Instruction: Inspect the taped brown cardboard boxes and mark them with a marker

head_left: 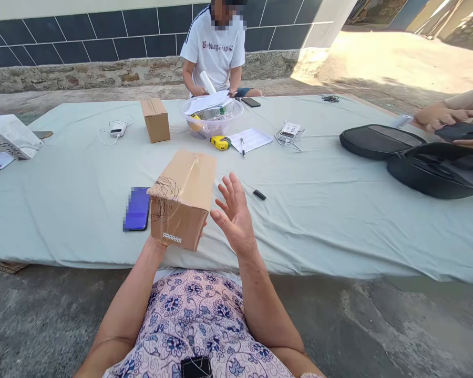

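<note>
Above a pale green cloth-covered mat (339, 220), a person's left hand (154, 242) grips a taped brown cardboard box (183, 197) from beneath, fingers mostly hidden, while the right hand (234, 212) hovers just beside it, fingers spread and empty, apparently mid-inspection; a steadier hold would need that palm against the box.

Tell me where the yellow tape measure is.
Head view, upper centre: the tape measure lies on the sheet beside the clear bowl, left of the paper.
</note>
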Motion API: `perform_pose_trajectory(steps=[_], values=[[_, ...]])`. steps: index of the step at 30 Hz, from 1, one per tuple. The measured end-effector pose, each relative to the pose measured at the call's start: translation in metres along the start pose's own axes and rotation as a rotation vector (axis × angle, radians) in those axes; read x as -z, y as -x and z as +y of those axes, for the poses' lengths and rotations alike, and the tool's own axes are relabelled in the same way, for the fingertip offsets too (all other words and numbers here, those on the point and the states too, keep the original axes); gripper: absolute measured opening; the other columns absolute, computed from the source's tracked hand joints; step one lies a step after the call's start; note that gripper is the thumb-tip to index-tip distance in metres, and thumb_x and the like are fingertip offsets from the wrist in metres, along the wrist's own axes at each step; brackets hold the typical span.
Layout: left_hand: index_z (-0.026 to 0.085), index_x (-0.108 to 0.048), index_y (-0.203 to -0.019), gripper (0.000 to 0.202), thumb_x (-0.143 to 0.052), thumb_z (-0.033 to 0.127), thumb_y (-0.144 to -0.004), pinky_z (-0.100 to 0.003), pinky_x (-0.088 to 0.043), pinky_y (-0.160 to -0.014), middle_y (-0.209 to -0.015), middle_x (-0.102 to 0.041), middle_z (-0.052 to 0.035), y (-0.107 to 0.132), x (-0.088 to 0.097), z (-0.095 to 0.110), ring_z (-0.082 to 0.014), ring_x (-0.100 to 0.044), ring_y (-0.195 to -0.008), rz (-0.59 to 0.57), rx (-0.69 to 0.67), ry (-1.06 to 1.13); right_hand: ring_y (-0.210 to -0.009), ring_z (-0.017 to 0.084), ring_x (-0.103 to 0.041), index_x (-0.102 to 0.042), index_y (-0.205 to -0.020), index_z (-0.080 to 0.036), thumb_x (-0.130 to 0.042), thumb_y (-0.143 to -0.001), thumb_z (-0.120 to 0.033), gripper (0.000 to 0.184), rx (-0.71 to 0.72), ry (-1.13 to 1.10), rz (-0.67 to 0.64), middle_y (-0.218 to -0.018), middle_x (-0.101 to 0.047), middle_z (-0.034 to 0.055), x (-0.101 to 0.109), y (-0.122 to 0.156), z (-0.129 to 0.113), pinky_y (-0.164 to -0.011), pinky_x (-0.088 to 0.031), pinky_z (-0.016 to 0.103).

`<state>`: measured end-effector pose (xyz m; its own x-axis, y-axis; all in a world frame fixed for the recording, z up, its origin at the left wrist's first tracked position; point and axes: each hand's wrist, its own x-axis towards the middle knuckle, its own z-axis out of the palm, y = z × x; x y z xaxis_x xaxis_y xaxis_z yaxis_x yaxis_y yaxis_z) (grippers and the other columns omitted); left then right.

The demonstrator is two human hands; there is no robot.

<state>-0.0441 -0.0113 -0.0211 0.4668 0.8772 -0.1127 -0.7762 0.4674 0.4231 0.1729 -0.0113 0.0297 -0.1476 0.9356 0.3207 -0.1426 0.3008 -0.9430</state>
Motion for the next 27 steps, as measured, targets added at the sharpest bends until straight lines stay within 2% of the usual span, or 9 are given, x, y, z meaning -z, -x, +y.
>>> perform_pose_trajectory(steps=[3,6,12,15,19,22,25,26,27], values=[[0.023,-0.062,-0.14,0.079,-0.045,0.08,-0.089,-0.066,-0.039,-0.115,-0.137,-0.07,-0.0137,-0.01,-0.007,0.0,-0.0414,-0.055,-0.139,0.023,0.025,0.054,-0.158,0.035,-0.034,-0.026,-0.163,-0.041,-0.075,-0.081,-0.07,0.1,0.011,0.011,-0.055,-0.174,-0.027,0.0058,-0.003,0.002,-0.002,-0.124,-0.04,0.058],[0.02,-0.065,-0.136,0.065,-0.046,0.069,-0.096,-0.06,-0.043,-0.114,-0.131,-0.074,-0.0126,-0.015,-0.01,-0.003,-0.0375,-0.061,-0.134,0.101,-0.053,0.054,-0.155,0.034,-0.038,-0.03,-0.162,-0.038,-0.075,-0.083,-0.067,0.096,0.021,0.034,-0.078,-0.171,-0.035,0.0078,-0.005,0.002,-0.002,-0.122,-0.042,0.056],[0.017,-0.069,-0.128,0.049,-0.05,0.053,-0.101,-0.05,-0.05,-0.11,-0.113,-0.08,-0.0103,-0.009,-0.012,-0.005,-0.0334,-0.069,-0.12,0.281,-0.198,0.005,-0.136,0.027,-0.06,-0.053,-0.147,-0.031,-0.066,-0.094,-0.056,0.06,0.041,0.025,0.016,-0.154,-0.058,0.0097,0.0,-0.002,0.01,-0.112,-0.053,0.046],[0.017,-0.065,-0.136,0.052,-0.056,0.052,-0.098,-0.047,-0.05,-0.109,-0.112,-0.08,-0.0091,-0.004,-0.011,-0.004,-0.031,-0.071,-0.115,0.28,-0.233,0.01,-0.126,0.025,-0.066,-0.056,-0.145,-0.029,-0.065,-0.094,-0.058,0.06,0.02,-0.002,0.038,-0.143,-0.067,0.01,0.006,-0.004,0.015,-0.107,-0.056,0.043],[0.017,-0.063,-0.138,0.053,-0.06,0.049,-0.097,-0.046,-0.05,-0.108,-0.111,-0.08,-0.0079,-0.001,-0.01,-0.005,-0.0292,-0.073,-0.11,0.22,-0.209,0.042,-0.129,0.025,-0.064,-0.054,-0.147,-0.029,-0.064,-0.095,-0.055,0.059,0.013,-0.015,0.038,-0.144,-0.066,0.0097,0.01,-0.005,0.016,-0.111,-0.054,0.043],[0.018,-0.067,-0.131,0.05,-0.058,0.053,-0.097,-0.045,-0.052,-0.104,-0.109,-0.08,-0.0075,-0.001,-0.012,-0.005,-0.0282,-0.074,-0.104,0.205,-0.17,0.063,-0.132,0.027,-0.062,-0.057,-0.143,-0.029,-0.064,-0.096,-0.051,0.053,0.049,0.074,0.112,-0.146,-0.063,0.0108,0.01,-0.002,0.004,-0.107,-0.055,0.045],[0.018,-0.071,-0.124,0.053,-0.052,0.06,-0.098,-0.045,-0.055,-0.097,-0.112,-0.08,-0.0088,-0.002,-0.018,-0.003,-0.029,-0.074,-0.103,0.206,-0.125,0.078,-0.136,0.029,-0.056,-0.063,-0.137,-0.031,-0.061,-0.099,-0.044,0.04,0.258,0.212,0.334,-0.145,-0.061,0.0098,0.006,0.013,-0.024,-0.104,-0.054,0.047],[0.018,-0.071,-0.123,0.055,-0.049,0.062,-0.099,-0.046,-0.056,-0.095,-0.113,-0.08,-0.0098,-0.002,-0.021,-0.002,-0.0298,-0.074,-0.103,0.206,-0.106,0.084,-0.128,0.028,-0.06,-0.064,-0.135,-0.033,-0.06,-0.1,-0.042,0.037,0.336,0.213,0.337,-0.136,-0.065,0.0089,0.004,0.022,-0.037,-0.1,-0.056,0.046],[0.017,-0.071,-0.123,0.057,-0.046,0.063,-0.099,-0.047,-0.056,-0.095,-0.115,-0.079,-0.0106,-0.002,-0.023,-0.002,-0.0306,-0.074,-0.105,0.203,-0.088,0.089,-0.113,0.025,-0.066,-0.065,-0.135,-0.035,-0.056,-0.102,-0.041,0.035,0.383,0.173,0.242,-0.12,-0.07,0.0075,0.002,0.033,-0.05,-0.093,-0.058,0.044]])
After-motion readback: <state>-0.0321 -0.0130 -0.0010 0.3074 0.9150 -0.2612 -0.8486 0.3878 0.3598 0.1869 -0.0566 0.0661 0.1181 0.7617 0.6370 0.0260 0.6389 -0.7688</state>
